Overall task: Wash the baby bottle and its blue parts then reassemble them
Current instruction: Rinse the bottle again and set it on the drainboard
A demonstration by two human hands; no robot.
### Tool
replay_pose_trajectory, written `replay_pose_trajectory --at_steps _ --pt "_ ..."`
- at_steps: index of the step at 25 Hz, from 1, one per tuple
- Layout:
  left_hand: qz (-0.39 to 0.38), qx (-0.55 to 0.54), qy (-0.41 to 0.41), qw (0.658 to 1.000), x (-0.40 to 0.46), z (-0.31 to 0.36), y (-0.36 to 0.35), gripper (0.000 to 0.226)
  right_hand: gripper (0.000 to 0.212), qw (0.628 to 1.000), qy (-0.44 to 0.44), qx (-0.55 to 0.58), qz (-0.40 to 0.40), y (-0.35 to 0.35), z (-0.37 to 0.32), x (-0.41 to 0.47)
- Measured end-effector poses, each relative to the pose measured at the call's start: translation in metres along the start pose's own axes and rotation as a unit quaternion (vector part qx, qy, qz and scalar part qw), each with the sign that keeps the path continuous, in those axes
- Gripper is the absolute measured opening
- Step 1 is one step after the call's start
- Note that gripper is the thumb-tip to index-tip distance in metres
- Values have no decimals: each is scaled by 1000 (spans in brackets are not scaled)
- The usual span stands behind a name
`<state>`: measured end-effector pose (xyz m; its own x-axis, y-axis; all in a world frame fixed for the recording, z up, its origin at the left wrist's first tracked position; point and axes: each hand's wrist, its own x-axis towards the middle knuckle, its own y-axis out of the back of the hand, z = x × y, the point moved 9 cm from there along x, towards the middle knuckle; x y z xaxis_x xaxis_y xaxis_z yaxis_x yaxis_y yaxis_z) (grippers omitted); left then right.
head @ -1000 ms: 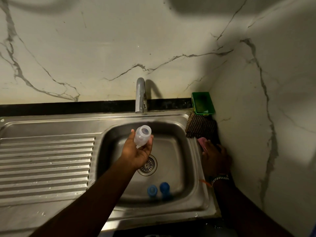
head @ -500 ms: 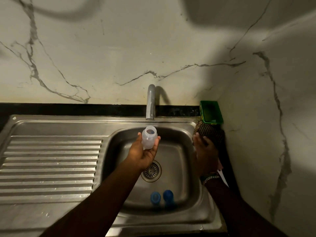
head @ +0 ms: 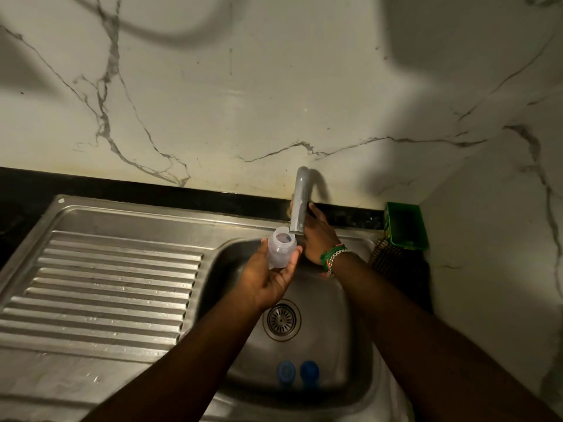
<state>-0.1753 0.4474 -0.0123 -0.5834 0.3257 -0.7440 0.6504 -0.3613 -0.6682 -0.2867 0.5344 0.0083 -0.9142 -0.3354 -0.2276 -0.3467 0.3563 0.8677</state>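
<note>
Bottle (head: 281,250) sits mouth-up just under the tap (head: 299,205), gripped by the left hand (head: 268,277) to catch water. The right hand (head: 318,236) reaches behind the tap, probably for the handle; its fingers are hidden. Two blue parts (head: 297,372) lie in the steel sink (head: 359,324), nearer than the tap, against marble walls.

Both arms stretch forward from the near edge. The left hand (head: 268,278) is palm-up, fingers and thumb curled round the bottle (head: 281,251). The right hand (head: 318,239) reaches farther, behind the tap (head: 299,205), fingers hidden.
</note>
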Motion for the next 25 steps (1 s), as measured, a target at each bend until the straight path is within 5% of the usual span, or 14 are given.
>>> replay_pose_trajectory --at_steps 12,22,25 --pt "-8 34 29 999 11 -15 0 69 104 991 27 -49 -123 -6 -1 12" --pt "7 8 6 1000 7 -8 -2 66 102 982 47 -118 -140 -26 10 34" --pt "10 11 -9 1000 8 -3 -4 62 99 991 30 -57 -114 -19 5 26"
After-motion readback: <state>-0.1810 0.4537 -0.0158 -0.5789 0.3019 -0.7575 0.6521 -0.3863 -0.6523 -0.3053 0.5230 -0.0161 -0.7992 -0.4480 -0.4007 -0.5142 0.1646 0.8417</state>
